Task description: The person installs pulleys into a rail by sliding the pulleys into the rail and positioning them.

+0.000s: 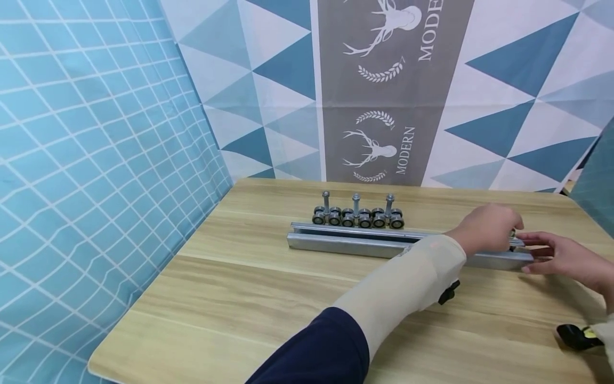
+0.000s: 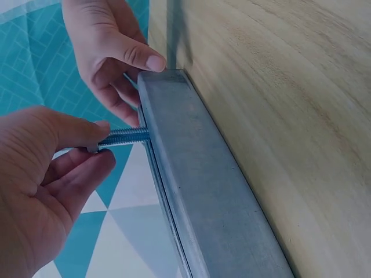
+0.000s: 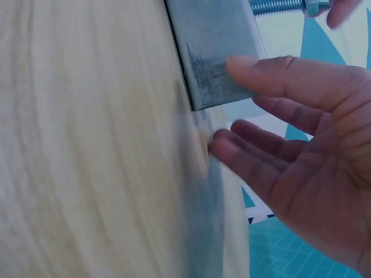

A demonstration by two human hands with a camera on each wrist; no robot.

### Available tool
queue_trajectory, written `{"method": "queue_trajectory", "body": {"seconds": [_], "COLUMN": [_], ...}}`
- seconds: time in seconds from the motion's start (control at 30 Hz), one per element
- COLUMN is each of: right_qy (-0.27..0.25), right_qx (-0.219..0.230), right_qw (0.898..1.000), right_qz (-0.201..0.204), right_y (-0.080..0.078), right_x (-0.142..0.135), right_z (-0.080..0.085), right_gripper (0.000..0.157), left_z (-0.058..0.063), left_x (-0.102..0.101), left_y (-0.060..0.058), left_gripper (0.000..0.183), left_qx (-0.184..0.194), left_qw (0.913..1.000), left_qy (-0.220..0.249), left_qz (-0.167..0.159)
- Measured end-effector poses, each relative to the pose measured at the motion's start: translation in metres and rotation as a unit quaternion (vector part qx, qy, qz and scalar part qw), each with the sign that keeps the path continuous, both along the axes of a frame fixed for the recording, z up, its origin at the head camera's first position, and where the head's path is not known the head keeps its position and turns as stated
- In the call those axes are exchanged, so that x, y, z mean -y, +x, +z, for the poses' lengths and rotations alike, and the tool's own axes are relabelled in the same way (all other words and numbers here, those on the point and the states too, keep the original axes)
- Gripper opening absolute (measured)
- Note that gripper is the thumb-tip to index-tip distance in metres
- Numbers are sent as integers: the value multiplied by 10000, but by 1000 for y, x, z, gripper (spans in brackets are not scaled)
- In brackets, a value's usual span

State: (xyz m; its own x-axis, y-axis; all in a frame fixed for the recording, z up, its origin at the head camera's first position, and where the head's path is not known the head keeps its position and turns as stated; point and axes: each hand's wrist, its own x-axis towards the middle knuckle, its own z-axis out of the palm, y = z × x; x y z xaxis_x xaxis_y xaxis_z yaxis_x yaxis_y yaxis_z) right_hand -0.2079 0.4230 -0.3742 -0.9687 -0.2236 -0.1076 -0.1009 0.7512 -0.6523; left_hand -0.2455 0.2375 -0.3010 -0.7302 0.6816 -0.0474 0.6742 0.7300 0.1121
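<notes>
- My left hand [image 1: 485, 230] reaches across to the right; its thumb and fingers are clamped on a threaded bolt [image 2: 126, 136].
- The bolt stands out of the slotted side of a metal rail [image 1: 345, 246], near the rail's right end; what it joins inside is hidden from me.
- My right hand [image 1: 563, 257] is at that same end, thumb touching the near face, the other fingers spread apart and reaching past the edge.
- The rail lies lengthwise on the wood-grained worktop [image 1: 201, 304], its slot facing up.
- Just behind the rail's left part, three roller trolleys [image 1: 357, 216] sit side by side in a row, each on its wheels with a bolt upright.
- My left forearm wears a beige cuff [image 1: 408, 282] below a navy sleeve [image 1: 316, 354].
- Beyond the worktop hangs a patterned cloth [image 1: 374, 101] with triangles, deer heads and the word MODERN; to the left is a blue gridded cloth [image 1: 72, 138].
</notes>
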Motion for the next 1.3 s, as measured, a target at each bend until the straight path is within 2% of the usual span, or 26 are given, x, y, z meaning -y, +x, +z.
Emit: {"method": "queue_trajectory", "body": {"seconds": [0.13, 0.33, 0.63, 0.8, 0.97, 1.1, 1.3], "right_qy": [144, 368, 691, 1006, 1247, 1229, 1267], "right_qx": [-113, -199, -615, -899, -878, -929, -1016], "right_qw": [9998, 9991, 9956, 9907, 9880, 9876, 9858], "right_qz": [13, 40, 140, 193, 228, 305, 422], "right_y": [1, 2, -1, -3, -6, -9, -11], "right_x": [2, 6, 19, 24, 27, 29, 32], "right_z": [0, 0, 12, 16, 22, 23, 23], "right_gripper": [83, 83, 83, 81, 86, 82, 82], "left_z": [0, -3, 0, 6, 10, 13, 18], "left_x": [2, 12, 38, 56, 77, 92, 107], "left_y": [2, -1, -17, -20, -23, -28, -30], "left_gripper": [44, 50, 49, 49, 56, 60, 56], "left_qx": [92, 85, 356, 248, 78, -6, 146], "left_qw": [9999, 9998, 9980, 9970, 9956, 9935, 9907], "left_qy": [-24, -48, -188, -266, -299, -217, -74], "left_qz": [45, -156, -484, -690, -887, -1116, -1350]}}
